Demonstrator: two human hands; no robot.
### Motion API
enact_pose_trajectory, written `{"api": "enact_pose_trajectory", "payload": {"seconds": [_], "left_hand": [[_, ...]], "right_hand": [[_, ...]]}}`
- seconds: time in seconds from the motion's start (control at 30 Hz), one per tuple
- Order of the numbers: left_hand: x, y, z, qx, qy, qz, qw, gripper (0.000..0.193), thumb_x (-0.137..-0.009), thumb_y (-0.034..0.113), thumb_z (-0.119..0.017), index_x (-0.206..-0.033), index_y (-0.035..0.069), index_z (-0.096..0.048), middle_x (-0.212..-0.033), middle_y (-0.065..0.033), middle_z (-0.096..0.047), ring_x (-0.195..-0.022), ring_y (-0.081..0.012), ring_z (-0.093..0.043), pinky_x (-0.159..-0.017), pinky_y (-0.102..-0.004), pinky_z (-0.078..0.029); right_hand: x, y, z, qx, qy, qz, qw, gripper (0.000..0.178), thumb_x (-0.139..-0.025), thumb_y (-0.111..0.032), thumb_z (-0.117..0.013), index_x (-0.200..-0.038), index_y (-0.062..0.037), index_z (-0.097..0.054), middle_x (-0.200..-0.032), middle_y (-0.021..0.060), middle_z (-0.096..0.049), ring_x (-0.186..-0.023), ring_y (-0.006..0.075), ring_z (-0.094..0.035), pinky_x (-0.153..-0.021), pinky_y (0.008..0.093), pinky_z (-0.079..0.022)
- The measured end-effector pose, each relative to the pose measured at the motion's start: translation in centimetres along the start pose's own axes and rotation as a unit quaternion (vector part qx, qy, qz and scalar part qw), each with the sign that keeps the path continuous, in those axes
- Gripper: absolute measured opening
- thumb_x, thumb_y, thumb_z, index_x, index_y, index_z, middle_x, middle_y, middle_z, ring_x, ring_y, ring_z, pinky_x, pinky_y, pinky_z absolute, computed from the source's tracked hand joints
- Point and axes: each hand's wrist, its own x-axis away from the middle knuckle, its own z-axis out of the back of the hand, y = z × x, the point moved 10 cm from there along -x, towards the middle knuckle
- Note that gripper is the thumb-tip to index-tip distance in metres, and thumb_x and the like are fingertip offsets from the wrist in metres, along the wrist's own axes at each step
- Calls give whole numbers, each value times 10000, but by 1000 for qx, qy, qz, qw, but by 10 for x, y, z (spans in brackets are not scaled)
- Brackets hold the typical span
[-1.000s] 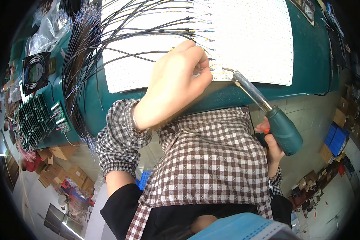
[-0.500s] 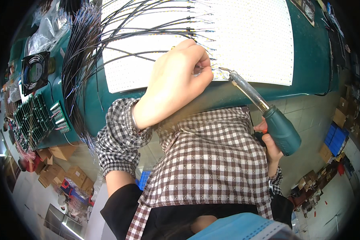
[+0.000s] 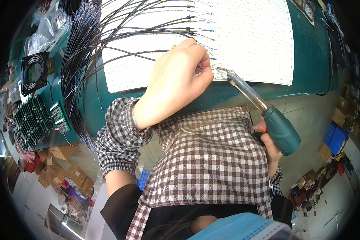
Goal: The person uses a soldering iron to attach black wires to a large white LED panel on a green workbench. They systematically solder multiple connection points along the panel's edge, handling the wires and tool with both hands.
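Green surface (image 3: 308, 60): white panels (image 3: 252, 44) are carried on it.
Black cables (image 3: 70, 60): several are already laid across the panels, more are left bundled at left; finished joints cannot be confirmed.
Left hand (image 3: 174, 76): palm down, closed in pinch, content hidden.
Soldering iron (image 3: 282, 132): gripped by right hand (image 3: 271, 146), slanted, tip at panels' near edge.

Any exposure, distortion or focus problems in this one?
Head view: the white dotted board looks bright, nearly washed out; head view: the long green tabletop bends with the fisheye and the rim goes black; head view: the bare left hand and green-handled metal soldering iron look fairly clear, the brown cardboard boxes softer.
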Motion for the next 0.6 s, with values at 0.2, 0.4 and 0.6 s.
{"api": "enact_pose_trajectory", "payload": {"seconds": [0.2, 0.4, 0.6], "left_hand": [[0, 1, 1, -2, -1, 4, 1000, 76, -759, 87, -645, -779, 28, -601, -810, -128, -604, -751, -340, -613, -655, -425, -486], [0, 0, -1, -4, -2, 2, 1000, 79, -760, 90, -642, -780, 26, -600, -814, -135, -605, -755, -345, -613, -660, -431, -487], [0, 0, -1, -5, -7, 4, 1000, 83, -758, 89, -643, -781, 26, -595, -814, -134, -603, -756, -343, -612, -659, -431, -484]], "right_hand": [[-3, -2, -2, 16, -4, -4, 1000, 451, -744, -227, -851, -1046, 49, -661, -866, 111, -730, -826, 201, -685, -809, 334, -523], [-3, -1, -3, -2, 0, -7, 1000, 540, -750, -223, -857, -1131, 68, -609, -876, 119, -729, -827, 192, -704, -798, 303, -535], [-4, 0, -3, 22, -21, 4, 1000, 566, -740, -219, -867, -1141, 75, -597, -891, 120, -723, -823, 186, -707, -782, 295, -543]]}}
